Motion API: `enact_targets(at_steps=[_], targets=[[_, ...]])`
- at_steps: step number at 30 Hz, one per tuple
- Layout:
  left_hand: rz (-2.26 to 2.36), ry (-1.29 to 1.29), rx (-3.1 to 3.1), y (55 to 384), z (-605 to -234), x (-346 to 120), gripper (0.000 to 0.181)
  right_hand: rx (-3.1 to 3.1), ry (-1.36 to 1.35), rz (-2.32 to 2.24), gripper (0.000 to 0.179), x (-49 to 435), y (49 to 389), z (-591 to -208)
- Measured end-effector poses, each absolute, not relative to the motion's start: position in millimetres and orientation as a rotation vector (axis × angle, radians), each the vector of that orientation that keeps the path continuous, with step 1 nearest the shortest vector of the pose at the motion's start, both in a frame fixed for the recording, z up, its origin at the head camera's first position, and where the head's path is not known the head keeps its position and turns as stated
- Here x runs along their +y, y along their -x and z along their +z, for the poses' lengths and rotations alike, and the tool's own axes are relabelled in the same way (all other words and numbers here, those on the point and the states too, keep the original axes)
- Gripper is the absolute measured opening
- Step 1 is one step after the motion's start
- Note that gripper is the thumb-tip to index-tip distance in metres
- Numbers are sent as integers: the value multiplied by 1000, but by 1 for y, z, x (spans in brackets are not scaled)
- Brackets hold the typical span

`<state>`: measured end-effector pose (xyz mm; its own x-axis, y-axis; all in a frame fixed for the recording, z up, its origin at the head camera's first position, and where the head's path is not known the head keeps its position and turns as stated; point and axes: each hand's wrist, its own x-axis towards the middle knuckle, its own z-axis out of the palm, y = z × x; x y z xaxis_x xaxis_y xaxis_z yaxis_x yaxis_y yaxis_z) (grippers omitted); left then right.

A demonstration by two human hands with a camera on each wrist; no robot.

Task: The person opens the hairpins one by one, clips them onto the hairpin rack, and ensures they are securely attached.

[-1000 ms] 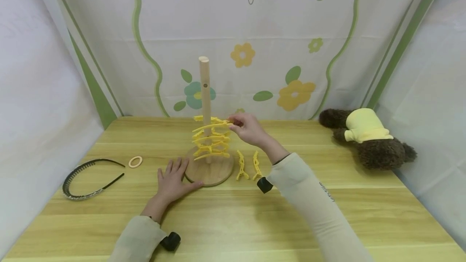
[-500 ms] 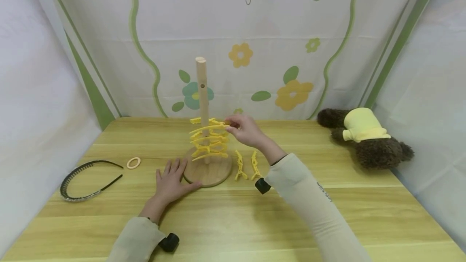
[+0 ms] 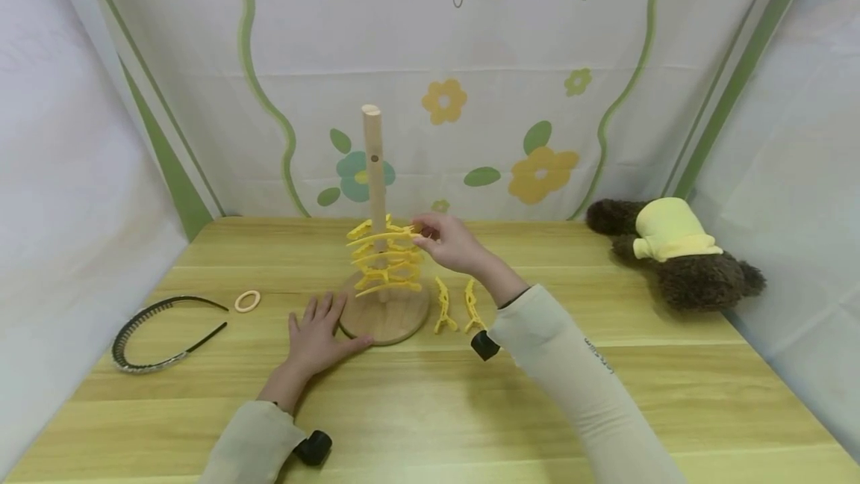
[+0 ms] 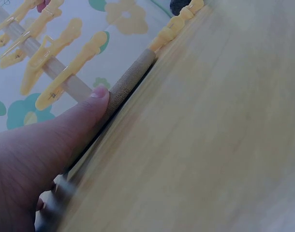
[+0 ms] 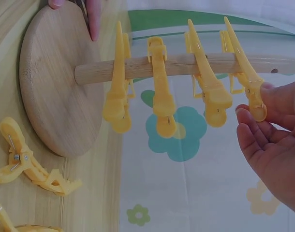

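Note:
A wooden post (image 3: 372, 189) stands upright on a round wooden base (image 3: 386, 326). Several yellow alligator hair clips (image 5: 159, 82) grip the post, one above another. My right hand (image 3: 452, 243) pinches the handle end of the topmost hair clip (image 5: 243, 59) between thumb and fingers; that clip's two arms straddle the post. My left hand (image 3: 317, 342) lies with fingers spread at the base's left edge, its thumb (image 4: 96, 104) against the base's near rim. Two loose yellow hair clips, a left one (image 3: 443, 308) and a right one (image 3: 472, 308), lie on the table just right of the base.
A black toothed headband (image 3: 126, 332) and a small pale ring (image 3: 238, 305) lie on the table (image 3: 416, 409) at the left. A brown plush toy in a yellow shirt (image 3: 675, 230) lies at the right. A flower-printed cloth (image 3: 403, 43) hangs behind the table.
My right hand has moved slightly left and eased its squeeze on the top hair clip. That clip's far arm has swung nearer the post. My left hand stays put on the base.

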<state>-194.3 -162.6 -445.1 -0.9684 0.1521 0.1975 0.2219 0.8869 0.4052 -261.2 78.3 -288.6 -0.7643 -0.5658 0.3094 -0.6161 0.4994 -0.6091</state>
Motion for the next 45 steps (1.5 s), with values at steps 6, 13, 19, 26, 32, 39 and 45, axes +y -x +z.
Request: enact_targets(at_steps=[6, 13, 19, 26, 32, 39, 45], targets=[[-663, 287, -2894, 194, -444, -162, 97, -2645, -1072, 1178, 34, 80, 261, -289], [-675, 293, -2890, 193, -443, -161, 96, -2570, -995, 1298, 46, 103, 255, -296], [-656, 288, -2887, 193, -442, -162, 96, -2661, -808, 1222, 46, 133, 239, -326], [-656, 297, -2886, 192, -439, -162, 96, -2840, -570, 1146, 44, 157, 221, -374], [-655, 295, -2882, 191, -439, -161, 96, -2907, -636, 1185, 43, 171, 213, -399], [-652, 289, -2882, 191, -441, -161, 97, -2883, -566, 1244, 33, 176, 213, -417], [-652, 290, -2881, 190, -441, -160, 96, -2840, -438, 1226, 26, 183, 213, -422]])
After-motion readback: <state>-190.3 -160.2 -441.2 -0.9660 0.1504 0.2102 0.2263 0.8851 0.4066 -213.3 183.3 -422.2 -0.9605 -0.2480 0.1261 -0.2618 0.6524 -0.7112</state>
